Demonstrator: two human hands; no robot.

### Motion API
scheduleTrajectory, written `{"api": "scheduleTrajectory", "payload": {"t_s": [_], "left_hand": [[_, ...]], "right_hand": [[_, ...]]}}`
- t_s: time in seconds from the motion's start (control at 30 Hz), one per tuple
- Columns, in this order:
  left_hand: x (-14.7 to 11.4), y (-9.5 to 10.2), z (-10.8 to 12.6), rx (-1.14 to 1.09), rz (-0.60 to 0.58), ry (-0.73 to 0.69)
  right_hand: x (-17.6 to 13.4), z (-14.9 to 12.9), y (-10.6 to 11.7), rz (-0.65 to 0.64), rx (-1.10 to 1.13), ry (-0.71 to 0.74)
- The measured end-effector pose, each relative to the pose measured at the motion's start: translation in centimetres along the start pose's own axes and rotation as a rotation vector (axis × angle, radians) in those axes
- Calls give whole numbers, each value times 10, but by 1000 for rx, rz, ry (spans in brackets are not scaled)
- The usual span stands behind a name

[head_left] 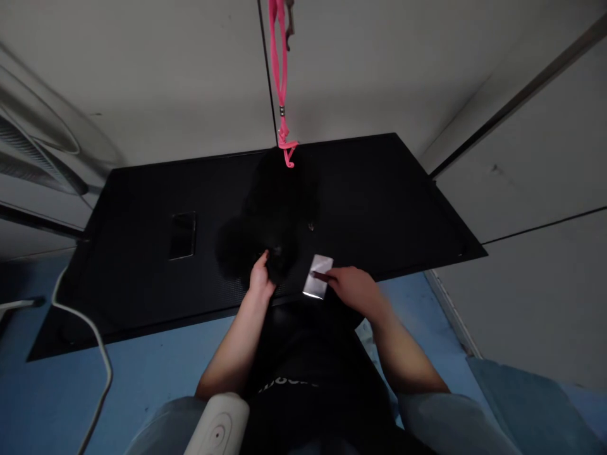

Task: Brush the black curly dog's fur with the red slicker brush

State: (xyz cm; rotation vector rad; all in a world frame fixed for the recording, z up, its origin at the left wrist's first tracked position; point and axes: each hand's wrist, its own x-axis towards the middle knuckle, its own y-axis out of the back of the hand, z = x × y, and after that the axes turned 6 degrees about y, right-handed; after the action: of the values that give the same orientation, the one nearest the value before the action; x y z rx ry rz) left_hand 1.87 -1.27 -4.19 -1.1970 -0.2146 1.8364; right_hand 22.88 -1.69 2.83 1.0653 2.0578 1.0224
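A black, fluffy dog (279,196) is on the dark table, its outline hard to make out against the surface. My left hand (260,276) grips the dog at its near side, thumb up, with the other fingers hidden in the fur. I cannot tell which body part it holds. Between thumb and fingers, my right hand (355,287) has the dark handle of a slicker brush (318,278). The brush's flat, silvery rectangular head is just right of the dog, apart from my left hand. A pink grooming loop (279,76) hangs down to the dog's far end.
A dark phone-like slab (183,235) lies on the left of the black grooming table (374,189). A white cylindrical device (219,426) is close to my body at the bottom. A pale cable (103,354) runs past the table's left side, near a ribbed hose (40,151).
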Motion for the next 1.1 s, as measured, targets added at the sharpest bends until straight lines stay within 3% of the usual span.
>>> {"api": "scheduleTrajectory", "payload": {"t_s": [0.13,0.23,0.33,0.4,0.47,0.5,0.53,0.63,0.67,0.7,0.83,0.87,0.97,1.0,1.03,1.1], "left_hand": [[-3,-4,3,32,29,32],[-12,-3,10,134,89,-17],[-23,0,27,297,137,-239],[-27,3,44,457,117,-361],[-28,4,66,644,88,-384],[-28,5,77,726,80,-378],[-26,5,88,786,75,-368],[-21,6,115,858,65,-289],[-19,6,121,876,58,-246],[-17,7,125,897,50,-200],[-11,5,132,901,2,-103],[-10,4,132,874,-1,-96],[-10,3,134,849,32,-68],[-9,3,134,858,40,-60],[-9,4,135,871,39,-61],[-8,5,136,887,12,-71]], "right_hand": [[15,-20,-13,134,225,90],[11,-21,-16,-19,264,104],[4,-15,-10,-124,310,120],[12,-19,-13,-68,482,88],[29,-32,-27,-19,780,24],[36,-41,-38,-55,933,-8],[41,-50,-50,-162,1063,-30],[41,-71,-79,-710,1253,-27],[38,-76,-84,-831,1279,-18],[37,-79,-86,-861,1311,-6],[42,-89,-80,-442,1391,-57],[45,-91,-79,-447,1376,-84],[49,-95,-80,-725,1334,-88],[49,-96,-81,-748,1344,-64],[51,-97,-81,-686,1360,-48],[53,-97,-81,-431,1372,-55]]}}
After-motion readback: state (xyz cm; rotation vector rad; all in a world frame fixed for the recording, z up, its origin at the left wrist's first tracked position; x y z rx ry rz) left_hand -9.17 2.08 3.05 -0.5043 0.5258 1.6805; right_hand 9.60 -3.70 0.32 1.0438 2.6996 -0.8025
